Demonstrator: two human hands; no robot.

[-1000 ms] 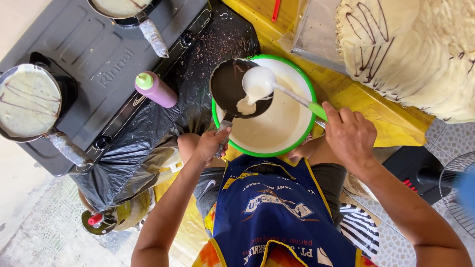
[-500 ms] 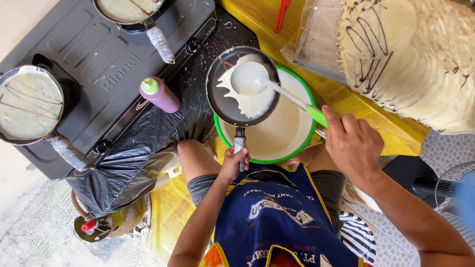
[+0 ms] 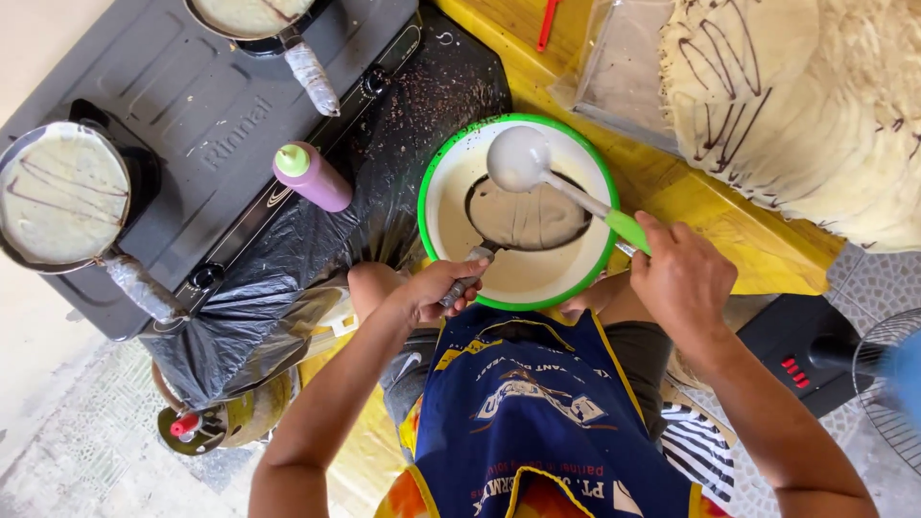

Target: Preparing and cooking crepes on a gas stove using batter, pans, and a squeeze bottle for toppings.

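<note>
On the stove, a crepe pan [image 3: 59,192] cooks unattended and may scorch. The left hand [image 3: 436,288] grips a small pan [image 3: 526,213] tilted over the green-rimmed batter bowl [image 3: 451,153]; batter could spill. The right hand [image 3: 683,280] holds the ladle [image 3: 523,158].

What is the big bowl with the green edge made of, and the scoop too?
The bowl looks like smooth plastic: bright green rim, glossy white inside. The ladle, held by the right hand, seems plastic too, with a green handle and a batter-coated cup, though the coating hides its true surface.
</note>
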